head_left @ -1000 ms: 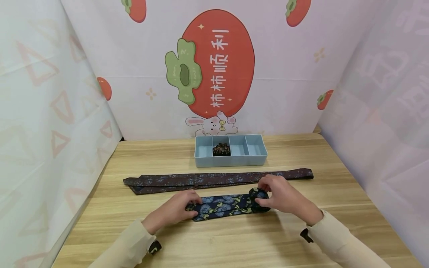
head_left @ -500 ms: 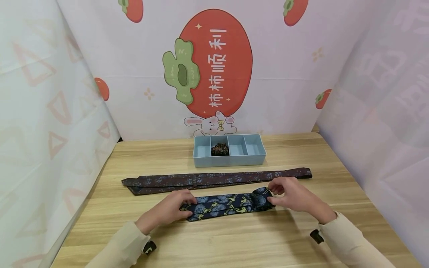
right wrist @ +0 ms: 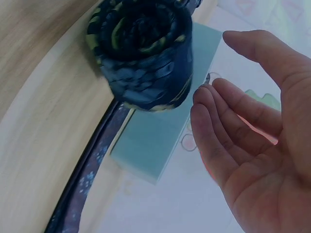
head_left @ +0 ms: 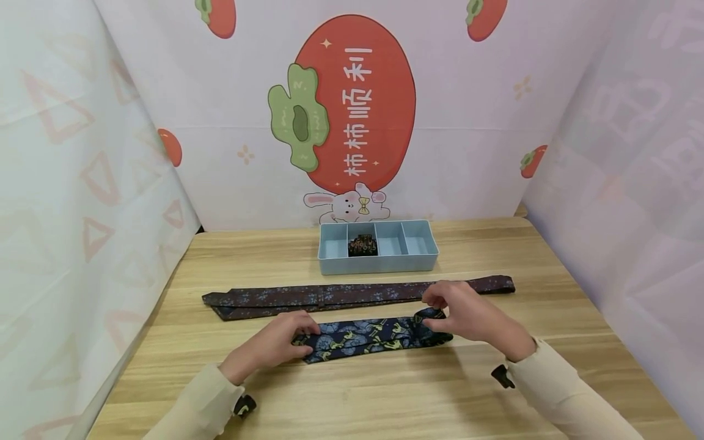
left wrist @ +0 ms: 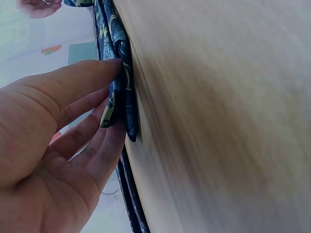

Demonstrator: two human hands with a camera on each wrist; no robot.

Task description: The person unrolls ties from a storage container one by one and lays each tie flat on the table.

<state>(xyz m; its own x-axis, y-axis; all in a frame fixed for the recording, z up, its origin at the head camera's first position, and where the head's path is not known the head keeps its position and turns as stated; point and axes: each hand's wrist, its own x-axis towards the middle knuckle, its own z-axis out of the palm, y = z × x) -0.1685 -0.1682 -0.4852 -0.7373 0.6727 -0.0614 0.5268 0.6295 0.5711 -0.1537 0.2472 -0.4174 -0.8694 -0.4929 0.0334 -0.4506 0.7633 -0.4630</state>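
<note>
A navy necktie (head_left: 357, 339) with blue and yellow figures lies across the near table, its right end wound into a roll (right wrist: 141, 53). My left hand (head_left: 275, 341) pinches the flat left end, thumb (left wrist: 92, 77) on one side and fingers on the other. At the roll, my right hand (head_left: 467, 311) hovers with fingers bent loosely. The right wrist view shows that hand's thumb and fingers spread apart, beside the roll and not around it. Behind lies a second necktie (head_left: 352, 294), dark maroon with small blue flowers, stretched out flat and folded double.
A light blue box (head_left: 379, 264) with several compartments stands at the back of the table. One compartment holds a dark patterned rolled item (head_left: 363, 245). A printed cloth (head_left: 467, 153) hangs behind the table, with more cloth at both sides.
My right hand let go of the roll, drew right, then came back left above it. The roll sits slightly farther right. My left hand and the tie's flat end have shifted a little left.
</note>
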